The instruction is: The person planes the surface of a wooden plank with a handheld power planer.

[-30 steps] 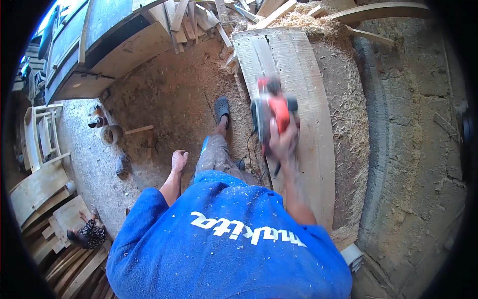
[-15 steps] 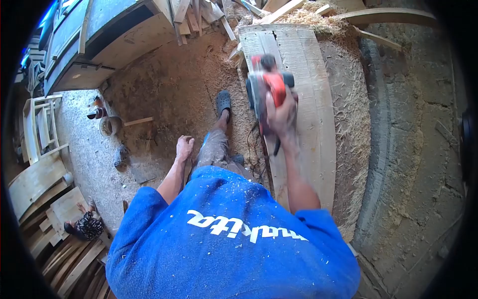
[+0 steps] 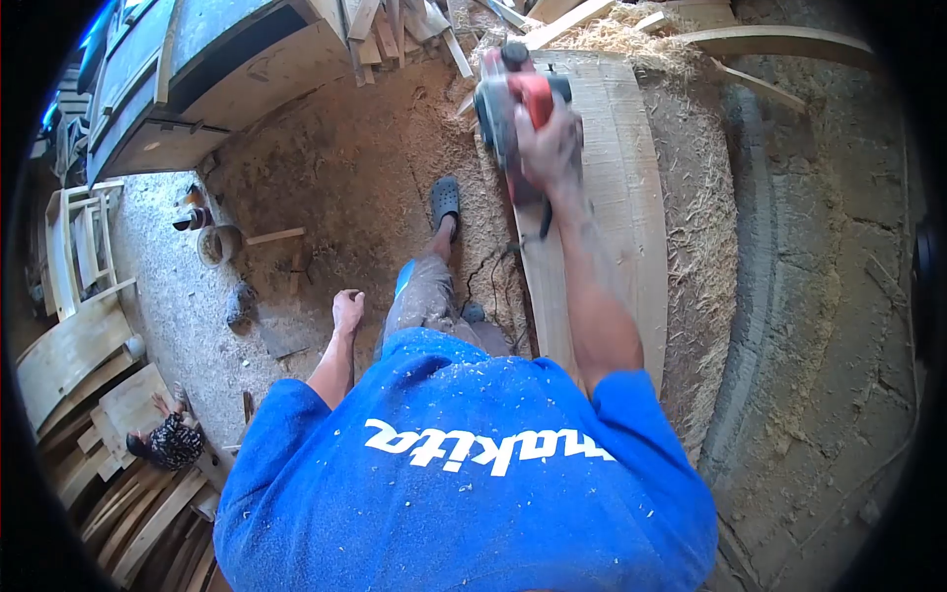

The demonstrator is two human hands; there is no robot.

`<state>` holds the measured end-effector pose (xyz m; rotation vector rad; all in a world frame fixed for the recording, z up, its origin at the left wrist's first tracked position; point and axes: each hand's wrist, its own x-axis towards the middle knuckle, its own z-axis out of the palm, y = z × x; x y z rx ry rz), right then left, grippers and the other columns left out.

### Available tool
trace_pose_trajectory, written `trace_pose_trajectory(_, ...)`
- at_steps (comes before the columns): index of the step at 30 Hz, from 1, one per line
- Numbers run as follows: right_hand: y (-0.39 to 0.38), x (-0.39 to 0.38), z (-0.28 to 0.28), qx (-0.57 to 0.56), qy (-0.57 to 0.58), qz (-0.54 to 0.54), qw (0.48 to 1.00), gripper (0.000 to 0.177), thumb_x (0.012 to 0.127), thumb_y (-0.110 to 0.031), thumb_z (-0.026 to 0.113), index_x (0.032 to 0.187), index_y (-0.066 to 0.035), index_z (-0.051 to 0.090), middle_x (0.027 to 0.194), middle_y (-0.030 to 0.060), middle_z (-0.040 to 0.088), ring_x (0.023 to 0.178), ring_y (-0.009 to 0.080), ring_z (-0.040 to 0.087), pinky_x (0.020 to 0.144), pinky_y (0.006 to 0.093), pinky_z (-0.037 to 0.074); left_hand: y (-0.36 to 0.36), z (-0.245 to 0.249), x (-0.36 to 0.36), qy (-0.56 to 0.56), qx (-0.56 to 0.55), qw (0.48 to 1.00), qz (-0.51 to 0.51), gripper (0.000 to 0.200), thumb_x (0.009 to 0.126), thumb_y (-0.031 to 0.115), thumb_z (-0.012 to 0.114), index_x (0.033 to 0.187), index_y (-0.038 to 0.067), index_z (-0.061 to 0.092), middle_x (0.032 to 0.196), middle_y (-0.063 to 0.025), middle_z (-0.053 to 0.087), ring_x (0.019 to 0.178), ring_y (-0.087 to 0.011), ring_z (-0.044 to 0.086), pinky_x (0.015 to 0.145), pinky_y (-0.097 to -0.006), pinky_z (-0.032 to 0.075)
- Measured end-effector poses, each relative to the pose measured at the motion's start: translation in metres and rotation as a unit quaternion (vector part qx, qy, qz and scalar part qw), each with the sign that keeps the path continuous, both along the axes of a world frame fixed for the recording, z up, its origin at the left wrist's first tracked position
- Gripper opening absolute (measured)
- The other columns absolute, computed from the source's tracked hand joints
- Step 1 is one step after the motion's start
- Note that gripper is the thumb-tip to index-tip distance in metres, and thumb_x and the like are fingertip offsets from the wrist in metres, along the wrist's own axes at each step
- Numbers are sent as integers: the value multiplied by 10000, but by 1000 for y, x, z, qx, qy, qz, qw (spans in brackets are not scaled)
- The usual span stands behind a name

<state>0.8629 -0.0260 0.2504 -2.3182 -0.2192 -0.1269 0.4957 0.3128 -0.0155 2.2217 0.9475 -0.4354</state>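
Observation:
My right hand (image 3: pixel 548 148) is wrapped round the handle of a red and black electric hand planer (image 3: pixel 533 97). The planer rests on the far end of a wide pale wooden board (image 3: pixel 621 207), a little blurred by motion. Its cord (image 3: pixel 506 252) trails down beside the board's left edge. My left hand (image 3: pixel 347 311) hangs away from the board at my left side, with nothing in it and its fingers loosely apart, partly hidden by the viewing angle.
Wood shavings (image 3: pixel 695 286) lie along the board's right side and heap up at its far end. Wood offcuts (image 3: pixel 390 30) lean at the back. A dark-sided bench (image 3: pixel 232 64) stands at far left. Another person (image 3: pixel 173 441) is near stacked curved boards (image 3: pixel 148 533) at lower left.
My right hand has pushed the planer forward along the board to its far end, slightly leftward. My left hand has shifted slightly left and down.

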Motion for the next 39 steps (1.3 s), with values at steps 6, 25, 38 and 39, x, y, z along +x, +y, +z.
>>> trace_pose_trajectory(6,-73,-237,3,62,38,-59,996,331,926,-217,694,1181,-17,631,928,232,712,834,422,724,712,499,557,-26,-12,16,-34,-13,996,-83,280,893,243,728,1045,11,770,1027,-206,716,1010,-368,689,922,-433,546)
trace_pose_trajectory(25,10,-29,-5,36,-30,-10,999,330,909,-242,665,1143,-12,635,923,237,707,856,444,693,791,526,539,-13,-4,5,-58,2,998,-33,323,895,258,710,1063,-14,759,1062,-235,712,1065,-387,673,956,-439,531)
trace_pose_trajectory(38,3,-37,-8,18,-29,-23,999,381,937,-286,680,1187,-3,630,1055,268,702,1004,459,687,860,491,548,-14,-8,10,-5,-27,1000,-14,330,887,274,708,1049,-7,767,1098,-244,719,1080,-388,678,981,-439,524)
trace_pose_trajectory(39,-11,-75,0,40,20,-39,998,366,944,-271,675,1202,-15,631,1074,257,703,1010,456,688,864,489,545,-16,-10,18,-27,-18,998,-54,322,888,270,705,1041,-7,767,1097,-245,716,1086,-395,670,988,-443,519)
